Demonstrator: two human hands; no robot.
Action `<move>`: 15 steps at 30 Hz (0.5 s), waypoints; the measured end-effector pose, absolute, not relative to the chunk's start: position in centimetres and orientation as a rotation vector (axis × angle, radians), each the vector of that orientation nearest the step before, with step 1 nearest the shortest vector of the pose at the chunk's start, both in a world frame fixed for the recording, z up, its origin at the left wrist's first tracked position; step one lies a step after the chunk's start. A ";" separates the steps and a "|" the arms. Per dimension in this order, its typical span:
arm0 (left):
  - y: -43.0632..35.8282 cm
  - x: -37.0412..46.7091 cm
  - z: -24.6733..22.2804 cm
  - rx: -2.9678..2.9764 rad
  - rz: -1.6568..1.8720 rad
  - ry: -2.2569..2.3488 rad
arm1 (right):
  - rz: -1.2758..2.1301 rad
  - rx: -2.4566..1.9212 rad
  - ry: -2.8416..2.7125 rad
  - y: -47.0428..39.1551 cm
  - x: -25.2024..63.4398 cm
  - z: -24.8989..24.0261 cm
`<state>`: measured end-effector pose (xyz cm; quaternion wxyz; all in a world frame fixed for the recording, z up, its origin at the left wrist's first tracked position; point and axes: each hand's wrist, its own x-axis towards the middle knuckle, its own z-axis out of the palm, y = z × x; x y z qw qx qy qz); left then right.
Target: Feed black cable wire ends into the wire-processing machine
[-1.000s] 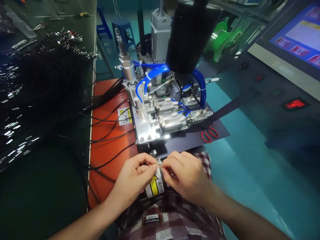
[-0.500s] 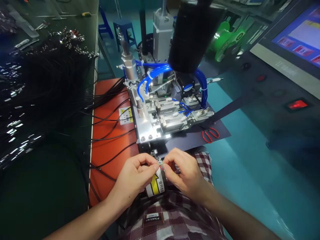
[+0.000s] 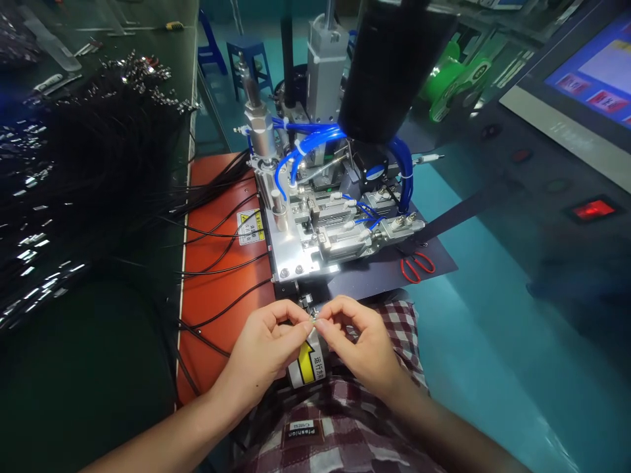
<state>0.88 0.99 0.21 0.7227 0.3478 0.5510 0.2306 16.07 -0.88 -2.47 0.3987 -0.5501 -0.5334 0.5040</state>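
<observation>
My left hand (image 3: 269, 345) is closed in a pinch of thumb and forefinger, just in front of the machine. Its fingertips meet those of my right hand (image 3: 362, 341), which pinches too. Thin wire ends show as a tiny light spot between the fingertips, mostly hidden by them. Below the hands lies a white cylinder (image 3: 318, 374) with a yellow arrow label. Small metal parts of the feed track (image 3: 307, 302) show just beyond the fingertips.
The metal machine (image 3: 296, 256) with blue hoses stands ahead on an orange base (image 3: 211, 263) crossed by black cables. Red-handled scissors (image 3: 417, 267) lie at right. A bundle of black cables (image 3: 98, 144) fills the left table. A screen (image 3: 591, 79) stands upper right.
My right fingertips have moved left, closing against the left ones and covering the thin coloured wires that showed between them. The view has shifted slightly.
</observation>
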 end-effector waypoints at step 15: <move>0.4 1.0 -0.1 0.948 0.675 1.116 | 1.799 -1.193 -0.955 -0.4 15.8 -2.5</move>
